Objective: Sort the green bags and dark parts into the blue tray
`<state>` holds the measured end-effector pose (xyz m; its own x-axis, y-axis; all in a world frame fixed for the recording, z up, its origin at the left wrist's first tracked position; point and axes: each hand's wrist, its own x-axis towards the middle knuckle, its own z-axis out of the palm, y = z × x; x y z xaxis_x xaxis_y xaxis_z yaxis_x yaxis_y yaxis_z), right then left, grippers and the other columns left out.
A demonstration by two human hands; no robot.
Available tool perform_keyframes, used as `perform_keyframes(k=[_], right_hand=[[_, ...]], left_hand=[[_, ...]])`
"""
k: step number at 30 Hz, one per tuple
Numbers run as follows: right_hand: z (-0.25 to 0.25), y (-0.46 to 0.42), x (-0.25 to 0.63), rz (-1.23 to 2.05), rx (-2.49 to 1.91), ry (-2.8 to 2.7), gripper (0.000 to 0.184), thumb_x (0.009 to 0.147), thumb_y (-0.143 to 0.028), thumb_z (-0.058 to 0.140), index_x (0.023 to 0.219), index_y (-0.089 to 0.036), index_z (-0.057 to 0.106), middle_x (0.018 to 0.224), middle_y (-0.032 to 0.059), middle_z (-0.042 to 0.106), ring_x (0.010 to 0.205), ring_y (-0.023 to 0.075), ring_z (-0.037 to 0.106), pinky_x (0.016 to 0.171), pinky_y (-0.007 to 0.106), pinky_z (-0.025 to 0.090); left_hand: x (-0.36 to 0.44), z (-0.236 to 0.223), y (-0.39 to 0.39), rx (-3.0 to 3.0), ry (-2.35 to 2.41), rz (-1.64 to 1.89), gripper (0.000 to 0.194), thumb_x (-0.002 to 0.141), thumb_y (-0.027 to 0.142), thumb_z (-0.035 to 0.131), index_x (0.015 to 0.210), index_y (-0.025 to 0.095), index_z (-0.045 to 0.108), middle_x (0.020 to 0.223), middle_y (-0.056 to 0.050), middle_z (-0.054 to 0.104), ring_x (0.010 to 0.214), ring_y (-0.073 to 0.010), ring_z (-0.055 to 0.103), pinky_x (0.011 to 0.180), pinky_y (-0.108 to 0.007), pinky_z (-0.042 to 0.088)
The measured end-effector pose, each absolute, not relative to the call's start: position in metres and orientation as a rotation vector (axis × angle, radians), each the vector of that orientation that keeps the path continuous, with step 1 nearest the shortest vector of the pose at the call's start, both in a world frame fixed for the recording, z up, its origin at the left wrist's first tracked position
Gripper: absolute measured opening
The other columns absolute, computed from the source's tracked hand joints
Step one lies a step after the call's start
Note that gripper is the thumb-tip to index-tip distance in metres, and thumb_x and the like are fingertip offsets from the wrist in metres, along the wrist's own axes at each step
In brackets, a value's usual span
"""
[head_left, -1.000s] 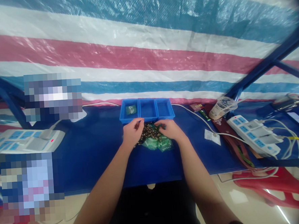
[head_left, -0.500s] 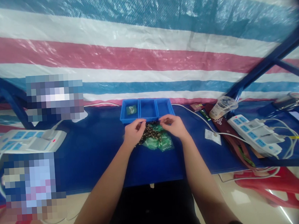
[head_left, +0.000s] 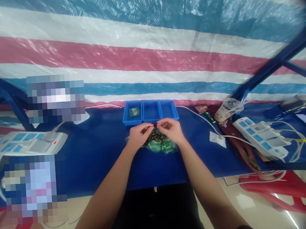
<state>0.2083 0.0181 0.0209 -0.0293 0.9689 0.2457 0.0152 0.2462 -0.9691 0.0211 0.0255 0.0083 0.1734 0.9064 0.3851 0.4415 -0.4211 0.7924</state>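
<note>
My left hand (head_left: 139, 133) and my right hand (head_left: 171, 130) meet fingertip to fingertip, each closed in a pinch. Between them is something small and dark, too small to name. Just below the fingers lies a heap of small dark and brass-coloured pieces (head_left: 154, 138), partly covered by my hands. Green-tinted clear plastic bags (head_left: 156, 146) lie under and in front of that heap. Beyond my fingertips stands a blue tray with three compartments (head_left: 134, 123). Its left compartment holds a small green packet (head_left: 134, 111).
White power strips stand left (head_left: 60, 142) and right (head_left: 260, 137), with cables trailing. On the right are a tilted plastic cup (head_left: 227, 109), a small white packet (head_left: 217, 139) and a brown strap (head_left: 235, 147). Striped sheeting (head_left: 149, 59) hangs behind the blue table (head_left: 99, 166).
Both hands have moved inward, from a gap apart to fingertips together above the heap. The tray and its packet are unchanged.
</note>
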Motion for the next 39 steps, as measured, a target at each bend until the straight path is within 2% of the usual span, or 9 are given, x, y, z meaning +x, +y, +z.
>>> perform_keyframes(k=[3, 11, 22, 27, 39], right_hand=[[0.0200, 0.0187, 0.2075, 1.082, -0.999, -1.315, 0.023, 0.072, -0.035, 0.077, 0.087, -0.020, 0.070, 0.086, 0.0051, 0.073, 0.076, 0.0169, 0.069, 0.075, 0.032, 0.058], [0.0194, 0.0182, 0.2039, 1.144, -0.961, -1.270, 0.025, 0.071, -0.037, 0.078, 0.086, -0.020, 0.069, 0.084, 0.0040, 0.072, 0.078, 0.0165, 0.069, 0.077, 0.033, 0.058], [0.0135, 0.0207, 0.2060, 1.081, -1.004, -1.327, 0.024, 0.073, -0.036, 0.077, 0.089, -0.020, 0.069, 0.088, 0.0045, 0.072, 0.077, 0.0162, 0.068, 0.074, 0.031, 0.057], [0.0164, 0.0200, 0.2061, 1.082, -0.991, -1.332, 0.023, 0.072, -0.035, 0.077, 0.088, -0.020, 0.069, 0.086, 0.0044, 0.072, 0.076, 0.0162, 0.068, 0.073, 0.031, 0.057], [0.0141, 0.0207, 0.2064, 1.014, -1.047, -1.411, 0.023, 0.074, -0.037, 0.076, 0.090, -0.021, 0.072, 0.088, 0.0046, 0.074, 0.074, 0.0160, 0.069, 0.072, 0.031, 0.058]], left_hand=[[0.0222, 0.0060, 0.0259, 1.941, 1.261, 1.164, 0.026, 0.085, 0.042, 0.063, 0.097, 0.021, 0.074, 0.068, 0.001, 0.068, 0.056, -0.0101, 0.057, 0.060, -0.022, 0.048], [0.0225, 0.0054, 0.0261, 1.949, 1.299, 1.179, 0.023, 0.087, 0.040, 0.062, 0.093, 0.020, 0.073, 0.065, 0.001, 0.066, 0.056, -0.0102, 0.057, 0.059, -0.022, 0.047], [0.0229, 0.0066, 0.0255, 1.939, 1.310, 1.180, 0.026, 0.087, 0.041, 0.061, 0.099, 0.021, 0.073, 0.066, 0.002, 0.065, 0.057, -0.0105, 0.057, 0.060, -0.022, 0.047], [0.0224, 0.0067, 0.0261, 1.943, 1.325, 1.188, 0.025, 0.087, 0.041, 0.061, 0.094, 0.021, 0.073, 0.066, 0.001, 0.066, 0.057, -0.0106, 0.058, 0.059, -0.022, 0.047], [0.0208, 0.0053, 0.0256, 1.919, 1.332, 1.150, 0.027, 0.090, 0.043, 0.057, 0.097, 0.021, 0.071, 0.067, 0.001, 0.068, 0.058, -0.0116, 0.061, 0.058, -0.022, 0.047]])
